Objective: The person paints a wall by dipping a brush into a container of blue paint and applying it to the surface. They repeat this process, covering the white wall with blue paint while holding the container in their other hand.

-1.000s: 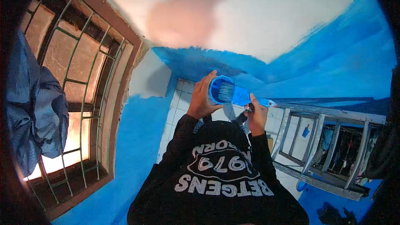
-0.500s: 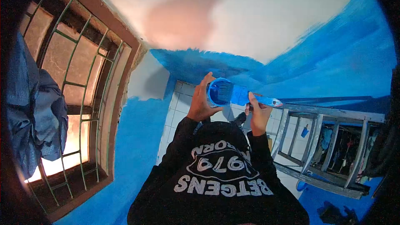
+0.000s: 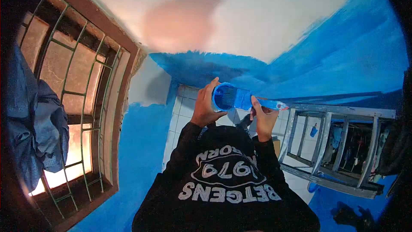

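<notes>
My left hand (image 3: 204, 105) is wrapped round a small cup of blue paint (image 3: 217, 87), its opening facing up toward me. A wide paintbrush (image 3: 243, 99), smeared with blue, lies across the cup's right rim with its bristles over the opening. My right hand (image 3: 263, 118) grips the brush by its blue-stained handle, thumb on top. Both hands are in front of my chest. Beyond them, the wall is blue (image 3: 300, 75) low down and white (image 3: 257, 17) higher up, with a ragged paint edge between.
At left, a brown-framed window (image 3: 113, 163) has green bars, with dark cloth (image 3: 47, 124) hanging before it. A wooden ladder (image 3: 322, 146) stands at right on white floor tiles (image 3: 182, 103). Clothes (image 3: 352, 150) show beyond its rungs.
The brush has shifted slightly left, its bristles now further over the cup. My view has turned a little; both hands keep their hold.
</notes>
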Tool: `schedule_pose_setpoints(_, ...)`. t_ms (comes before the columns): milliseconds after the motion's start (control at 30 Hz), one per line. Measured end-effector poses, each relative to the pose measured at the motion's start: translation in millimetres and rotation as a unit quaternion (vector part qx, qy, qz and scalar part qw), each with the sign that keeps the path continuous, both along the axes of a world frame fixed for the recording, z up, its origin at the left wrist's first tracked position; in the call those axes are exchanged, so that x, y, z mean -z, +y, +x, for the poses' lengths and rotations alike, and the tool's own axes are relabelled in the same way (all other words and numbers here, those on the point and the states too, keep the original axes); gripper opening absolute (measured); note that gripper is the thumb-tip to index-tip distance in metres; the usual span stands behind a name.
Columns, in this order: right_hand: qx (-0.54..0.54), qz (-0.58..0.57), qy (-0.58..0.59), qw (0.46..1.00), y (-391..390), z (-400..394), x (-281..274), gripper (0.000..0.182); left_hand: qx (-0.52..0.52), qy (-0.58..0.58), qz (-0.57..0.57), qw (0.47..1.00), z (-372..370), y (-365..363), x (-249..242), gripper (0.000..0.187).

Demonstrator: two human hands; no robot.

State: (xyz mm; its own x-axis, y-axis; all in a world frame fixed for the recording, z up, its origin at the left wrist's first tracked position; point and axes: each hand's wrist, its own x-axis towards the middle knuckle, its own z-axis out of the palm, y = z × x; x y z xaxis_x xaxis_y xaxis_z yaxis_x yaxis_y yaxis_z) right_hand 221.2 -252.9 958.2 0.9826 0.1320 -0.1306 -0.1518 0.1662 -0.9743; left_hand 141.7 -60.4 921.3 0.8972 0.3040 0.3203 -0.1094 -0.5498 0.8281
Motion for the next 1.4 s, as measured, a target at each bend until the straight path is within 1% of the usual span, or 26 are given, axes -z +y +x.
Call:
schedule_pose_setpoints(100, 0.011, -0.031, 0.021, 0.999, -1, -1, -2, 0.016, 0.002, 0.009, 0.014, 1.0, -1, 0, 2, 0.115)
schedule_pose_setpoints(367, 0.011, -0.029, 0.023, 0.999, -6, -5, -5, 0.015, 0.001, 0.004, 0.021, 1.0, -4, -2, 4, 0.114)
schedule_pose_setpoints(433, 0.012, -0.024, 0.015, 1.0, -6, -5, -4, 0.015, 0.001, 0.021, -0.008, 1.0, -6, -3, 4, 0.119)
schedule_pose_setpoints(467, 0.009, -0.04, 0.028, 0.999, -7, -6, -4, 0.016, 0.002, 0.02, -0.008, 1.0, -7, -3, 4, 0.119)
schedule_pose_setpoints(533, 0.008, -0.056, 0.038, 0.998, -7, -5, -8, 0.017, 0.01, 0.029, -0.075, 0.997, -7, -5, 3, 0.126)
schedule_pose_setpoints(600, 0.019, -0.014, 0.034, 0.999, -6, -8, -13, 0.017, 0.012, 0.031, -0.078, 0.996, -7, -5, 0, 0.129)
schedule_pose_setpoints(633, 0.02, -0.014, 0.034, 0.999, -8, -8, -12, 0.017, 0.013, 0.033, -0.081, 0.996, -7, -6, -1, 0.131)
schedule_pose_setpoints(700, 0.013, -0.001, 0.04, 0.999, -10, -8, -5, 0.022, 0.017, 0.027, -0.078, 0.996, -6, -7, 1, 0.131)
schedule_pose_setpoints(933, 0.039, -0.018, 0.046, 0.998, -14, -11, -5, 0.023, 0.022, 0.043, -0.08, 0.996, -7, -11, 3, 0.13)
schedule_pose_setpoints(1000, 0.047, 0.008, 0.051, 0.998, -14, -12, -7, 0.013, 0.023, 0.035, -0.078, 0.996, -8, -12, 4, 0.129)
schedule_pose_setpoints(1167, 0.043, -0.01, 0.05, 0.998, -21, -15, 0, 0.014, 0.025, 0.03, -0.076, 0.996, -11, -13, 5, 0.125)
schedule_pose_setpoints(1233, 0.043, -0.01, 0.05, 0.998, -22, -17, -2, 0.014, 0.029, 0.011, -0.061, 0.998, -12, -14, 5, 0.124)
schedule_pose_setpoints(1300, 0.043, -0.011, 0.081, 0.996, -21, -19, -3, 0.017, 0.029, 0.006, -0.054, 0.998, -14, -14, 4, 0.124)
schedule_pose_setpoints(1333, 0.044, -0.011, 0.079, 0.996, -23, -19, -2, 0.017, 0.03, 0.0, -0.047, 0.998, -14, -15, 4, 0.124)
schedule_pose_setpoints(1400, 0.035, 0.025, 0.109, 0.993, -25, -20, 3, 0.011, 0.027, 0.001, -0.056, 0.998, -15, -17, 5, 0.124)
